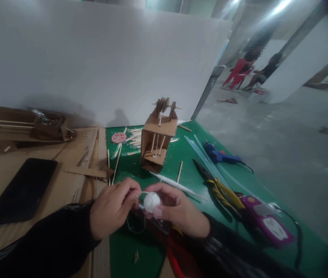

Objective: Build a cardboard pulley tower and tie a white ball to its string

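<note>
String (145, 192) pinched by the left hand (116, 208), seemingly being unwound, calls for gentle tension while the right hand (179, 212) grips the white ball (152, 202).

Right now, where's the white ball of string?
In the head view, the white ball of string is just below the middle, held in the right hand, nearer than the cardboard model; the left hand pinches its strand.

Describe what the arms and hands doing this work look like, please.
They are a person's: the left hand and right hand are bare, with no gloves or rings that I can make out. The left sleeve and right sleeve are black and long, with a slight sheen. I see no markings on them.
</note>
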### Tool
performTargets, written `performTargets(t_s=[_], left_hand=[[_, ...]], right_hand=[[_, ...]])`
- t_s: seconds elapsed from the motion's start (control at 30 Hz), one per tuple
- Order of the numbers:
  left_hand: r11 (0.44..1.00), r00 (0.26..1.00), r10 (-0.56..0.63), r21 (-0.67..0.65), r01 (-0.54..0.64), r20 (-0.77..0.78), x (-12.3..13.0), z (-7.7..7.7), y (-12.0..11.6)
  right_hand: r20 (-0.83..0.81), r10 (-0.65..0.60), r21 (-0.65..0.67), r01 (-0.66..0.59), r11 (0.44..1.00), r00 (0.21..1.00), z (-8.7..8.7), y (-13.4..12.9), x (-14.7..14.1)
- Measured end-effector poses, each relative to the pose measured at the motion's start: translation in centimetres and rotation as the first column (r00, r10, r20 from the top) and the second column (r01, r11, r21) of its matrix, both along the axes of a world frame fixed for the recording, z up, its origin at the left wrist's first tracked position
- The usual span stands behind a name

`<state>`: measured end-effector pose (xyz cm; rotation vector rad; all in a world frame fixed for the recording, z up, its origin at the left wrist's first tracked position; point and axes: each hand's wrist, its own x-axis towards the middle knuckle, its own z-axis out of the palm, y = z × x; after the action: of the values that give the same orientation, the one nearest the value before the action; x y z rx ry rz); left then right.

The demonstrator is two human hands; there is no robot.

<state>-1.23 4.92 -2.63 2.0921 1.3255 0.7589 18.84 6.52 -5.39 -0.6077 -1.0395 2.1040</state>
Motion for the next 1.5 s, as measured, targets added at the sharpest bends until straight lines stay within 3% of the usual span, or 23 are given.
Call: performTargets(t_s=[0.1,0.17,0.33,0.47,0.53,0.67,0.73,0.83,1.0,1.1,1.17,1.3,1.4,1.5], left_hand=[[0.999,0.983,0.02,-0.036,-0.014,0.18,0.0,0.8,-0.8],[0.998,0.969,-0.048,-0.029,0.057,0.243,0.2,1.2,-1.4],[0.98,0.946,-0.2,0.056,0.192,0.254,0.7,1.8,-2.5],[0.936,0.904,-0.323,-0.045,0.348,0.279,0.6,1.9,-2.2],[0.96,0.952,-0.25,-0.083,0.267,0.175,0.5,1.7,-1.8],[0.997,0.998,0.036,-0.072,-0.04,-0.055,0.3,0.7,-0.6],[0.996,0.987,0.073,-0.037,-0.079,-0.14,0.1,0.2,0.0],[0.996,0.969,0.052,0.086,-0.032,-0.243,-0.3,0.0,0.5],[0.964,0.988,0.151,0.221,-0.149,0.006,-0.4,0.9,0.4],[0.92,0.976,0.205,0.325,-0.217,0.07,-0.4,1.3,0.1],[0.922,0.986,0.125,0.355,-0.156,0.109,-0.4,1.4,-0.1],[0.979,0.967,-0.159,0.16,0.128,0.199,-0.1,1.2,-1.0],[0.991,0.98,-0.135,-0.001,0.137,0.147,0.4,0.8,-1.7],[0.979,0.973,-0.088,-0.161,0.124,0.215,0.8,0.4,-1.7]], right_hand=[[0.101,-0.066,-0.009,0.067,0.998,0.993,0.0,0.3,-0.1],[0.117,-0.14,-0.008,0.142,0.99,0.983,-0.1,0.5,-0.1],[0.018,-0.248,-0.106,0.249,0.963,0.969,-0.6,1.2,0.0],[-0.03,-0.221,-0.127,0.215,0.968,0.975,-0.5,1.1,0.1],[-0.053,-0.195,-0.11,0.189,0.976,0.979,-0.2,1.0,0.1],[-0.082,-0.116,-0.071,0.11,0.991,0.99,0.1,0.7,0.4],[-0.072,-0.067,-0.052,0.064,0.997,0.995,0.1,0.6,0.5],[-0.052,-0.043,-0.024,0.041,0.999,0.998,0.0,0.5,0.6],[-0.034,-0.072,-0.026,0.071,0.997,0.997,-0.2,0.6,0.5],[-0.019,-0.094,-0.027,0.093,0.995,0.995,-0.2,0.7,0.5],[-0.024,-0.117,-0.027,0.116,0.993,0.993,-0.2,0.7,0.4],[-0.048,-0.209,-0.003,0.209,0.978,0.977,-0.3,0.8,0.1],[-0.074,-0.264,-0.025,0.263,0.964,0.962,-0.4,0.9,0.0],[-0.068,-0.268,-0.054,0.265,0.963,0.961,-0.4,1.0,0.0]])
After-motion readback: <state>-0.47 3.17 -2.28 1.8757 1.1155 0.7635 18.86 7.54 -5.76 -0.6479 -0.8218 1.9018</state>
